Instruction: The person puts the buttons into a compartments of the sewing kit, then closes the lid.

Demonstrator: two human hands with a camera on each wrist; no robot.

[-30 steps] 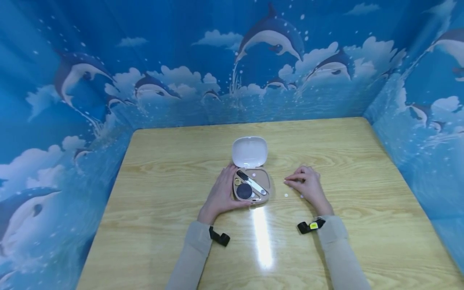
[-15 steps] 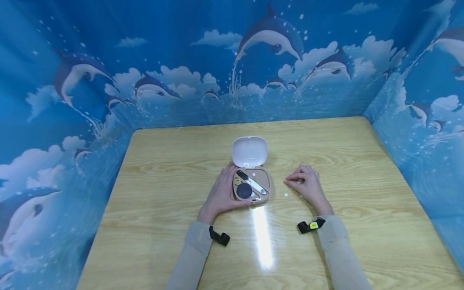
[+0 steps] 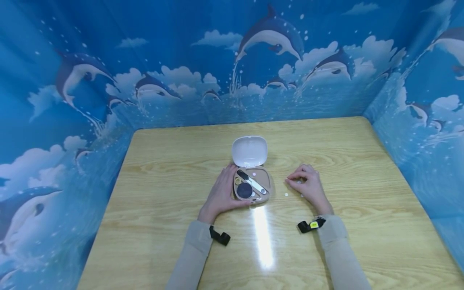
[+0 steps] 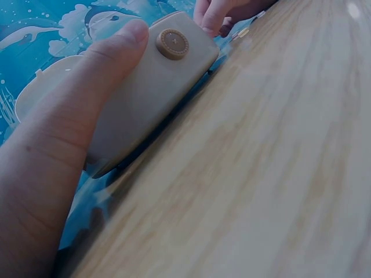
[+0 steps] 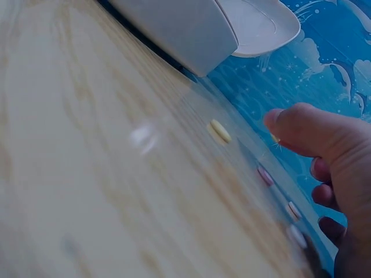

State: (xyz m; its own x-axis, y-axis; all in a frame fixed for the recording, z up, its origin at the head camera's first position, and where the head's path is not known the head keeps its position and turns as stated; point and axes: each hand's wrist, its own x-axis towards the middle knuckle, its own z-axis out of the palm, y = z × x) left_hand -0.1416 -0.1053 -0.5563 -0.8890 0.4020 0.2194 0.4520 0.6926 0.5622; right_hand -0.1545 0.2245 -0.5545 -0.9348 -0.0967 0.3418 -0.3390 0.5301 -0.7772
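My left hand [image 3: 222, 192] holds a beige pill case [image 3: 267, 173], its thumb along the front side near the round button [image 4: 173, 44] and its fingers round the left side. The white lid [image 3: 249, 151] stands open at the back. Inside lie a dark round disc [image 3: 244, 190], a gold ring-like piece [image 3: 237, 181], a stick-shaped black and white tool [image 3: 256, 186] set diagonally, and a small pale pill [image 3: 254, 174]. Right of the case, my right hand [image 3: 308, 187] pinches a small yellowish pill [image 5: 275, 139] between thumb and finger, mostly hidden by the thumb.
On the wooden table [image 3: 174, 169], a yellow pill [image 5: 220, 131], a pink pill [image 5: 265, 175] and a white pill [image 5: 294, 210] lie by the right hand. A blue dolphin-print curtain [image 3: 203, 96] stands behind the table and along both sides.
The right hand's fingertips have shifted very slightly right and drawn in a little. The left hand and the pill case have stayed in place.
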